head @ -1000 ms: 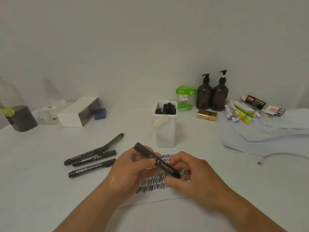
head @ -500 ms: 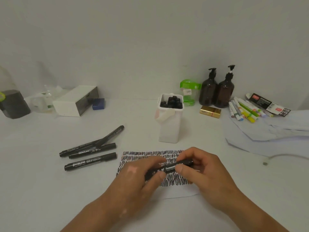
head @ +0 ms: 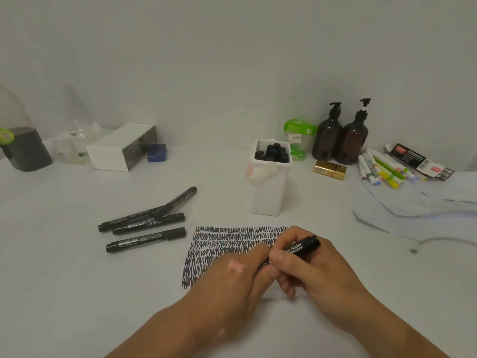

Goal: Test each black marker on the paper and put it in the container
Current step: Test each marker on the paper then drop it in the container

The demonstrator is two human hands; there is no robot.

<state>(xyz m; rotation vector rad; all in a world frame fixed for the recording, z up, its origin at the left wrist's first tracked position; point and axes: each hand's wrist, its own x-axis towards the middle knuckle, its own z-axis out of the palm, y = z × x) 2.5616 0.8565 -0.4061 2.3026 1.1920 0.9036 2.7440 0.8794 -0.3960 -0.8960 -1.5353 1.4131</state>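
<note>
Both hands hold one black marker [head: 302, 246] low over the paper [head: 219, 244], which is covered in rows of black scribble. My right hand [head: 309, 272] grips the marker's barrel, its far end pointing up and right. My left hand [head: 232, 277] curls round the marker's near end, which is hidden under the fingers. Three more black markers [head: 145, 223] lie on the table left of the paper. The white container [head: 269, 182] stands just behind the paper, with several black markers standing inside.
At the back left stand a white box [head: 121, 148], a blue block [head: 156, 152] and a dark jar [head: 24, 148]. At the back right are two brown pump bottles [head: 340, 140], a gold box [head: 329, 169], coloured markers [head: 382, 171] and loose sheets [head: 418, 210].
The marker swung from a steep tilt to nearly level and came down over the paper. My left hand moved onto its near end, and my right hand shifted right along the barrel.
</note>
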